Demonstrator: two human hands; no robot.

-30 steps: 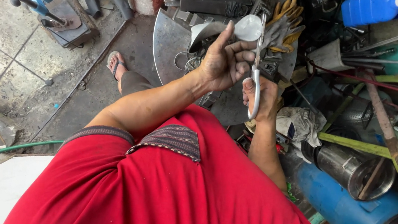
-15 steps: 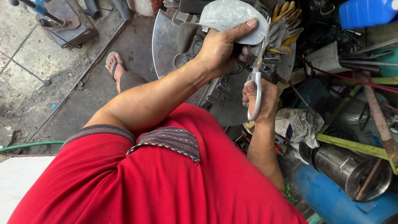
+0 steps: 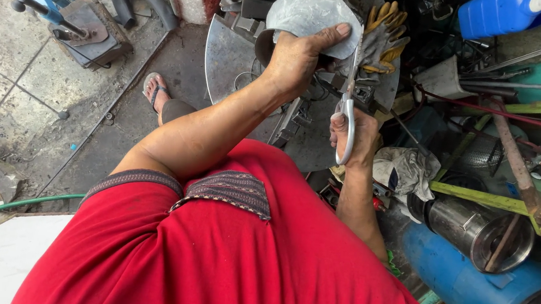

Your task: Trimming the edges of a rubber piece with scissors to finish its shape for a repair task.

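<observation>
Soft, even daylight fills the view, brightest on the concrete floor [image 3: 9, 99] toward nine o'clock. Shadows are weak and short; the darkest patch sits among the clutter at one o'clock. A dull sheen lies on the grey sheet [image 3: 311, 13] at twelve o'clock and on the steel cylinder [image 3: 480, 233] at three o'clock, without harsh glare. The red shirt [image 3: 256, 267] at six o'clock is strongly saturated. Focus is sharp at the centre; wide-angle bending stretches the edges, most at the corners.

Dull grey metal sheet [image 3: 308, 13], steel shears [image 3: 347, 110]
</observation>
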